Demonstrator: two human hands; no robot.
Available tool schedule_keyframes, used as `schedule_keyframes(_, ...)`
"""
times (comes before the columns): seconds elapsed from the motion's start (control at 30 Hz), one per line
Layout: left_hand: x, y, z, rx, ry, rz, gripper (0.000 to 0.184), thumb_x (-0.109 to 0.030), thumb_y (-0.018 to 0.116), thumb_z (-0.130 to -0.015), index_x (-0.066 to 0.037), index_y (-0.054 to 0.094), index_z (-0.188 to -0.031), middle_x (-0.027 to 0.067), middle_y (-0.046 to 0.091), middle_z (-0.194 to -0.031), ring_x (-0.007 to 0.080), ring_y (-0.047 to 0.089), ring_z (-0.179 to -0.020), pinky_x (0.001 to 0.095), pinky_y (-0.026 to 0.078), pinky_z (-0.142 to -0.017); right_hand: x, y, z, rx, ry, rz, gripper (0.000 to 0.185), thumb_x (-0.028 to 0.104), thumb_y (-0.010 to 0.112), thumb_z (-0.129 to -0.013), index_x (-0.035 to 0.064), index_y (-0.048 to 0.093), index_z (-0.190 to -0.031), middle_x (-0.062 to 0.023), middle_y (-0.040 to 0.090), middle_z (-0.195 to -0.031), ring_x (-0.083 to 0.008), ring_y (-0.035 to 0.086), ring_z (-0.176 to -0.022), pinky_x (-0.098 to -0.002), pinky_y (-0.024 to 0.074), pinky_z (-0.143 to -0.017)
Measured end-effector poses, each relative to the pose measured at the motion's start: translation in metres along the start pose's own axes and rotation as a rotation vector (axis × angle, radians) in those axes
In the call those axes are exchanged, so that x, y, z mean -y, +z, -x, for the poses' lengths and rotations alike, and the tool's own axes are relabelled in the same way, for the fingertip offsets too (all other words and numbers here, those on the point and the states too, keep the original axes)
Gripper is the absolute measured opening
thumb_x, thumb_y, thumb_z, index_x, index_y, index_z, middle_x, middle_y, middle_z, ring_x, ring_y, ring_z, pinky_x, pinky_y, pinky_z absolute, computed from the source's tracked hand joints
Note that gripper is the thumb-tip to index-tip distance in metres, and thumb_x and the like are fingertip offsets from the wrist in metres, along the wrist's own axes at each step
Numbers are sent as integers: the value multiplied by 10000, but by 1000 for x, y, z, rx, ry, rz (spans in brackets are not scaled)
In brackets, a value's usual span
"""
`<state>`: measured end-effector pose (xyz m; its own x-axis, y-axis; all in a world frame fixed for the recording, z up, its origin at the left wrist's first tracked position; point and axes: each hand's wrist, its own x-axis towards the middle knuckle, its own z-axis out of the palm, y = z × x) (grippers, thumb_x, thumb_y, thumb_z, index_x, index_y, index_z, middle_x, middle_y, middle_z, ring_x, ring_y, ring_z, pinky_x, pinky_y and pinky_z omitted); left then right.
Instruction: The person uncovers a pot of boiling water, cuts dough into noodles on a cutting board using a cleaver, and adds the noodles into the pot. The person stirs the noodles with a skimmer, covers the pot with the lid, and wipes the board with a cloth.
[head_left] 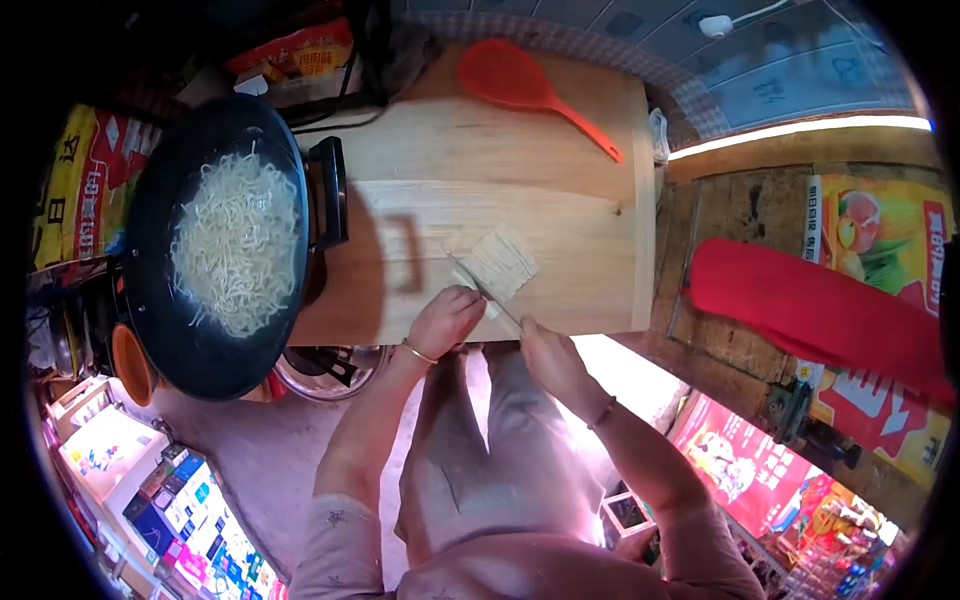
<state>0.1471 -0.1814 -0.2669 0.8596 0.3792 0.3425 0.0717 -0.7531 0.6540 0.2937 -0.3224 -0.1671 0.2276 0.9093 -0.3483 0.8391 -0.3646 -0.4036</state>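
My right hand [553, 358] is closed round the handle of a knife [497, 303] near the front edge of the wooden board [540, 120]. The thin blade slants away to the upper left across the dough. On the blade's far side lies a flat, pale patch of dough cut into narrow strips [505, 262]. My left hand [450, 322] is beside the blade with its fingers curled together on the near part of the dough, mostly hiding it. A small pale bit of dough shows between the fingertips and the knife.
At the left a large dark wok [150, 300] holds a heap of pale noodles [240, 245]; its handle [330, 190] reaches over the board. An orange strainer [505, 75] lies at the back. To the right are a red cloth-like roll [800, 295] and printed packaging [865, 230].
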Motion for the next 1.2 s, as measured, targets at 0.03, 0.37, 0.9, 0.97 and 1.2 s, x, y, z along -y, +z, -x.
schedule_keyframes(0.03, 1, 2, 2, 3, -4, 2, 228, -58, 652, -732, -39, 607, -955, 66, 605, -962, 251, 570, -909, 348, 480, -813, 0, 5, -3, -5, -2, -6, 130, 54, 473, -860, -2, 484, -976, -197, 628, -741, -359, 643, -686, -441, 528, -605)
schedule_keyframes(0.37, 0, -2, 2, -33, 44, -49, 206, -61, 649, -710, -51, 607, -911, 54, 602, -972, 235, 569, -888, 344, 478, -809, 3, -10, 0, -30, -31, -105, 155, 78, 482, -870, -1, 483, -1003, -214, 616, -739, -380, 632, -690, -465, 517, -609)
schedule_keyframes(0.9, -2, 2, 11, -49, 32, -25, 220, -78, 668, -710, -61, 601, -919, 56, 590, -927, 238, 572, -898, 343, 477, -806, 7, -10, 3, -9, 15, -147, 134, 96, 484, -880, 1, 463, -972, -237, 618, -777, -413, 620, -712, -487, 501, -635)
schedule_keyframes(0.97, 1, 3, 10, -30, 44, -33, 226, -81, 670, -706, -62, 600, -920, 54, 590, -932, 236, 570, -903, 342, 476, -808, 7, -10, 6, 29, 27, -121, 133, 96, 492, -877, 4, 464, -970, -236, 619, -779, -406, 622, -703, -481, 507, -626)
schedule_keyframes(1.2, 1, -1, 8, 47, 45, -24, 265, -98, 662, -673, -60, 597, -928, 56, 594, -955, 240, 564, -913, 359, 465, -827, 3, 13, -6, -25, 14, -32, 117, 100, 508, -873, 6, 472, -934, -203, 610, -702, -385, 629, -675, -444, 527, -585)
